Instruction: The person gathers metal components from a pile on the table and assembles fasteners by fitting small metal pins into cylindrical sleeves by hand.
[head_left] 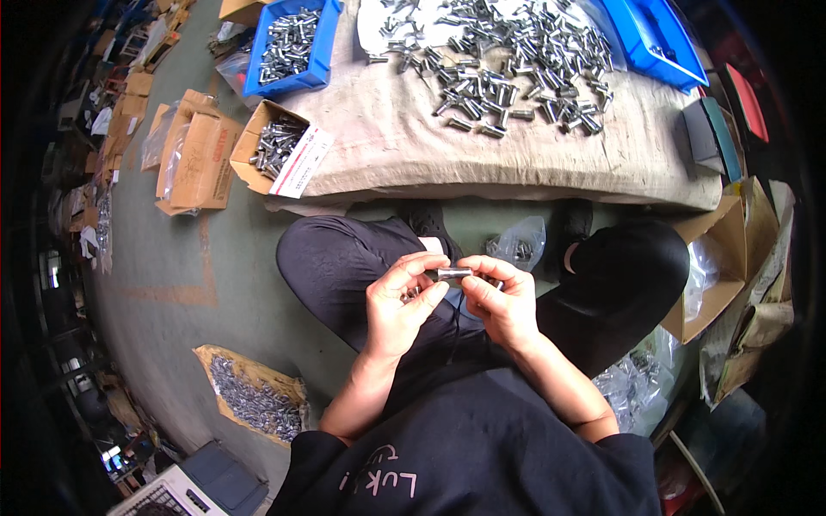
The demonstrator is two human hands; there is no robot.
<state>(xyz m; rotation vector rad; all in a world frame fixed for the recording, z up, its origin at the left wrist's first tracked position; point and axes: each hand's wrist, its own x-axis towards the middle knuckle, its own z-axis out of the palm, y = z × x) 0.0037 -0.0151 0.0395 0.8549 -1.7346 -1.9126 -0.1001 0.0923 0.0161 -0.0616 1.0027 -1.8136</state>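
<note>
Above my lap, my left hand [397, 303] and my right hand [506, 303] pinch a small shiny metal pin [454, 273] between thumbs and forefingers, one at each end. The pin lies level, with a wider end toward my left hand. More small metal pieces [411, 294] are tucked under the curled fingers of my left hand. A bit of metal also shows at the fingers of my right hand, mostly hidden. Ahead, a heap of similar metal pins [551, 64] lies spread over a cloth-covered table [413, 159].
Blue bins [323, 52] stand at the table's far left and right. A carton of pins [249, 155] sits at its left corner. Loose parts fill a flattened carton [206, 357] on the floor. Plastic bags [527, 236] lie between my feet and by my right knee, near an open box [731, 249].
</note>
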